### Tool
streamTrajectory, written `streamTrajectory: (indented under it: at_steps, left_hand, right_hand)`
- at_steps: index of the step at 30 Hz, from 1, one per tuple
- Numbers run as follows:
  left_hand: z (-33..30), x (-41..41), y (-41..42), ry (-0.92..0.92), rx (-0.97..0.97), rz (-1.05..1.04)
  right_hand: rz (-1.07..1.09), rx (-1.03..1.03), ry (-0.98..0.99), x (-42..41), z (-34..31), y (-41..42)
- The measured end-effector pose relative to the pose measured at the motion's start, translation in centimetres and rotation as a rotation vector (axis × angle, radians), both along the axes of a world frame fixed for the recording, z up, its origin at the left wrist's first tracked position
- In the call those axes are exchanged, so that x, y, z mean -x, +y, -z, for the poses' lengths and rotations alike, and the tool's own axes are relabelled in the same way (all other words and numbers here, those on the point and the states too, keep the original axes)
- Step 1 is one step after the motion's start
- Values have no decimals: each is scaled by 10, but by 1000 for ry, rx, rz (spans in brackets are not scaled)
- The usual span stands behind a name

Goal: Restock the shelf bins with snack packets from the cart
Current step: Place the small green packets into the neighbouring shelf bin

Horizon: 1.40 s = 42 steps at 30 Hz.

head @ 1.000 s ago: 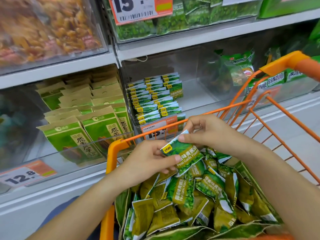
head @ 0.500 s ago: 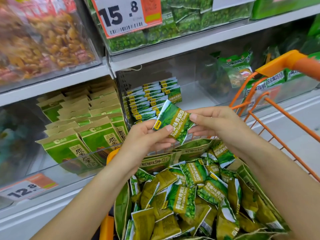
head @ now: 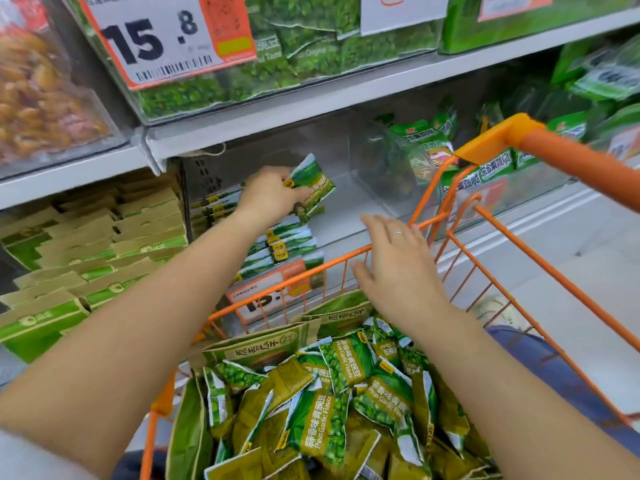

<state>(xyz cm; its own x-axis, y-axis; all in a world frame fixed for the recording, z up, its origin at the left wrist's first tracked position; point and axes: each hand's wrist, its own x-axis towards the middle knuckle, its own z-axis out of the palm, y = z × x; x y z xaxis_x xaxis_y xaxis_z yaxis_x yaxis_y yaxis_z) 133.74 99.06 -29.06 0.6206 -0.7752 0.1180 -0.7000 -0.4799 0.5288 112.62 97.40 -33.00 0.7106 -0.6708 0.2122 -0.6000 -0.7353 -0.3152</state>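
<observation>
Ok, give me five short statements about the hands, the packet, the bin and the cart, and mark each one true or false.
1. The left hand grips a green pea packet up at the clear shelf bin. True.
2. The right hand holds a packet too. False: it holds nothing, its fingers spread above the cart's front rim.
3. The cart holds many green pea packets. True.
4. The bin under the left hand is bare. False: a row of matching packets already stands in it.
5. The cart frame is blue. False: it is orange.
</observation>
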Motion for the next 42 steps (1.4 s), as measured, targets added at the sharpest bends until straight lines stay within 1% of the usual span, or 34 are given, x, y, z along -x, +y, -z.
streamTrajectory:
  at_steps: [3,8,9,11,13,14,16,17,18,19,20,21,22,25,26,27,28,29,31,34,36,38,40,42]
  left_hand:
    - [23,-7,-33,-134,-188,-18]
    - [50,-19,-54,-465,-481,-23]
    - [53,-22,-55,-492,-518,-47]
    - [56,-27,-57,-485,-550,-99]
    - [52,-27,-55,-432,-496,-126]
    - [48,-25,-52,-394,-435,-135]
    - [35,-18,-41,-296,-249,-150]
    - [28,-13,-33,-254,-122,-151]
    - [21,-6,-21,-223,18,-134]
    - [16,4,-3,-202,158,-93]
    - [12,16,17,-192,280,-28]
    - [10,31,40,-183,359,45]
    - [12,46,65,-158,388,109]
    - [34,71,130,0,308,252]
    - [44,73,145,7,260,297]
    - [52,71,155,-41,193,343]
    - [59,69,160,-117,120,389]
    - [63,66,161,-175,64,424]
    - [64,66,157,-196,13,441]
    - [62,66,154,-176,-2,419]
    - [62,63,156,-140,12,391]
    - [62,61,157,-116,11,380]
    - [63,61,156,-121,6,378]
    - [64,62,156,-93,17,366]
  right_hand:
    - [-47,13,88,-2,8,1]
    - [-58,-16,73,-4,5,1]
    - [-66,-26,68,-4,3,2]
    - [-76,-43,63,-5,3,3]
    - [-80,-46,49,-5,2,5]
    - [-87,-41,26,-5,2,6]
    - [-128,-17,-105,-5,-3,9]
    - [-164,-19,-184,-5,-7,11]
    - [-212,-53,-218,-5,-11,13]
    - [-269,-98,-187,-5,-13,16]
    - [-331,-137,-97,-5,-14,19]
    - [-392,-174,31,-6,-15,23]
    - [-454,-229,171,-6,-14,27]
    - [-607,-520,589,-6,-6,42]
    - [-631,-574,722,-6,-3,45]
    - [-645,-588,821,-6,1,47]
    - [-646,-588,876,-7,6,47]
    - [-637,-590,891,-7,10,49]
    - [-602,-618,864,-8,17,52]
    - [-550,-733,784,-9,23,54]
    - [-549,-791,791,-9,23,52]
    - [-569,-795,796,-9,25,50]
    - [-583,-827,744,-9,24,49]
    - [-608,-906,664,-10,19,47]
